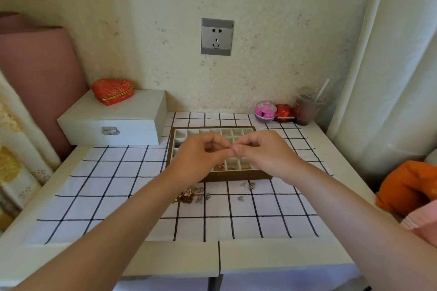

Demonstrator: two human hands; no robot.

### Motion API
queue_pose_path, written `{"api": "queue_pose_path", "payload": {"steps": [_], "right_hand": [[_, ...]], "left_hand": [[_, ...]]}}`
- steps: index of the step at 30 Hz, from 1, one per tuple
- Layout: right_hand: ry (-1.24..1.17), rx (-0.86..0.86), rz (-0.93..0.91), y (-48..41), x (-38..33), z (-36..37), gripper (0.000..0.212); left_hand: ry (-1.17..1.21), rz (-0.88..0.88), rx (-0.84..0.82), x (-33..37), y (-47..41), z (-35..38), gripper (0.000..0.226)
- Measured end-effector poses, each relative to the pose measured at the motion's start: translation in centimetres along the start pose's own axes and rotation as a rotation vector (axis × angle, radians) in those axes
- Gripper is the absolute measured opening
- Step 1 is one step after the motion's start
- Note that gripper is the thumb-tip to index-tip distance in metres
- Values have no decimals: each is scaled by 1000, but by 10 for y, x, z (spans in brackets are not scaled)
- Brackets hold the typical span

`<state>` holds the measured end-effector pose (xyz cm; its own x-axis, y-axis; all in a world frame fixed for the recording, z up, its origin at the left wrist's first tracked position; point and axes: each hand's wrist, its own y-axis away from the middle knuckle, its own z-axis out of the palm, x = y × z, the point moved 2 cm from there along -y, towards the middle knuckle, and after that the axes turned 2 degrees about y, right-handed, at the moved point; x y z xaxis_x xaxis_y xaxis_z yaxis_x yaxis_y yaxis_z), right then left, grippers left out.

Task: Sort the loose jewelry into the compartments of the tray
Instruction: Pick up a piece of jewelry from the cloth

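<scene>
A brown wooden tray (238, 177) with many small cream compartments sits mid-table; a few front cells hold gold pieces. Both hands hover over it and hide its middle. My left hand (201, 156) and my right hand (260, 152) meet fingertip to fingertip, fingers curled, pinching something tiny between them that is too small to identify. In front of the tray lie a heap of gold jewelry (188, 195) and scattered small silver pieces (248, 185) on the checked cloth.
A white latched box (113, 120) with a red heart-shaped case (113, 91) stands back left. A pink ball (265, 111), a red heart box (285, 113) and a cup with a straw (307, 107) stand back right. An orange cushion (409, 186) lies off the table's right edge.
</scene>
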<state>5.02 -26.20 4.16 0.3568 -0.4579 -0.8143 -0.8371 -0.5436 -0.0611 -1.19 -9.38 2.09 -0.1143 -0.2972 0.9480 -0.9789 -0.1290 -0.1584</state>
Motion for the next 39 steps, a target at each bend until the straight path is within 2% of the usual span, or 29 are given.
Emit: {"api": "queue_pose_path", "payload": {"steps": [6, 10, 13, 21, 23, 25, 28, 31, 34, 39], "right_hand": [[-72, 66, -17, -19, -15, 0, 5], [-34, 163, -132, -39, -21, -4, 15], [20, 175, -233, -51, -27, -9, 12], [19, 172, -190, -75, -29, -5, 4], [70, 158, -165, -81, -26, -6, 4], [215, 128, -139, -89, -15, -5, 6], [556, 34, -70, -98, 7, 1, 10], [782, -37, -15, -100, 21, 11, 16], [936, -68, 4, -105, 22, 17, 17], [1102, -70, 0, -112, 17, 25, 19]], "left_hand": [[148, -114, 104, 9, -13, -12, 9], [209, -204, 104, 18, -29, -20, 16], [238, -255, 88, 20, -40, -26, 16], [207, -259, 106, 13, -55, -33, 19], [120, -209, 130, 9, -59, -32, 21], [-145, -103, 133, 0, -65, -30, 25], [-560, 10, 79, -17, -70, -22, 28], [-828, 26, -51, -29, -70, -16, 34], [-909, -12, -185, -40, -67, -15, 43], [-929, -18, -211, -49, -66, -19, 48]]}}
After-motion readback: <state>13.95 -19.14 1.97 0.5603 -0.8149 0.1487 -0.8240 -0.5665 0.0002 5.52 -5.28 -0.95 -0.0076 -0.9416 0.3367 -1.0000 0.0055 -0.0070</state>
